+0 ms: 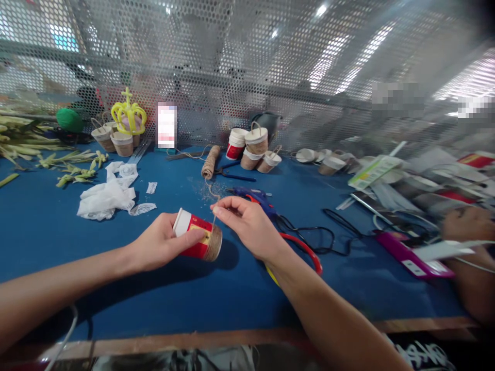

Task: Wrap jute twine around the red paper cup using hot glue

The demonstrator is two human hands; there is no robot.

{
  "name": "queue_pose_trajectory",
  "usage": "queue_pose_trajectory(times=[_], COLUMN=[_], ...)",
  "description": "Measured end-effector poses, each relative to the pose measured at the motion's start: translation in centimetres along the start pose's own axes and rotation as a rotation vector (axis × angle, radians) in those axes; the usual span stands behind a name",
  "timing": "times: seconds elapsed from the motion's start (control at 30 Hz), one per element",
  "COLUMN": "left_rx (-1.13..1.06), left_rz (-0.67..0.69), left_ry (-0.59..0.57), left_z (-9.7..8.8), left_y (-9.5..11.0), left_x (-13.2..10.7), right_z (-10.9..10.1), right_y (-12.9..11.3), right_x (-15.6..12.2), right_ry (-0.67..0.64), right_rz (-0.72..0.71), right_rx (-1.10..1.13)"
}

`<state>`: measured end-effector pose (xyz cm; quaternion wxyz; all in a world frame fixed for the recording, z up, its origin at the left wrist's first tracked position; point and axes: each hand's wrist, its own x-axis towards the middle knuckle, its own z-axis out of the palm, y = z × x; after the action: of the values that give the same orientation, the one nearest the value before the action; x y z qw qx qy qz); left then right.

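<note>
My left hand (pixel 164 241) is wrapped round a red and white paper cup (pixel 196 232), which lies tilted on its side above the table. Brown twine (pixel 214 243) is wound in close turns round the cup's base end. Between thumb and fingers, my right hand (pixel 247 221) pinches the loose strand that runs up from the cup. That strand leads back to a twine roll (pixel 211 163) lying farther off on the table. Just beyond my right hand lies a blue glue gun (pixel 255 198), partly hidden by it.
Twine-covered cups (pixel 255 147) stand at the back against a perforated metal screen (pixel 201 77). Crumpled white paper (pixel 108 196) lies at left, near a yellow crown (pixel 129 116). Black cable (pixel 309 237) and red-handled scissors (pixel 305 247) lie at right. Another person's hand (pixel 467 226) is at far right by a purple box (pixel 412 255).
</note>
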<state>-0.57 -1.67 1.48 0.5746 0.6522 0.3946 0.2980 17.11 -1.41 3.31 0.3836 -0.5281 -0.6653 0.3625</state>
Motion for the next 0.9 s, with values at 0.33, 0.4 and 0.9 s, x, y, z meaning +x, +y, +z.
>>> queue_pose_trajectory(times=[0.33,0.4,0.9], left_rx=[-0.018,-0.005,0.001], left_rz=[0.080,0.095,0.181], left_ry=[-0.003,-0.002,-0.019], left_z=[-0.03,-0.04,-0.17], left_y=[-0.04,-0.06,-0.51], left_x=[-0.36,-0.38,-0.56], right_z=[0.01,-0.01,0.17], right_y=[-0.18,-0.13,0.16], right_x=[-0.22,-0.21,-0.17], right_ry=[-0.052,-0.064,-0.082], right_rz=[0.002,-0.003,0.000], right_rx=[-0.044,-0.058,-0.080])
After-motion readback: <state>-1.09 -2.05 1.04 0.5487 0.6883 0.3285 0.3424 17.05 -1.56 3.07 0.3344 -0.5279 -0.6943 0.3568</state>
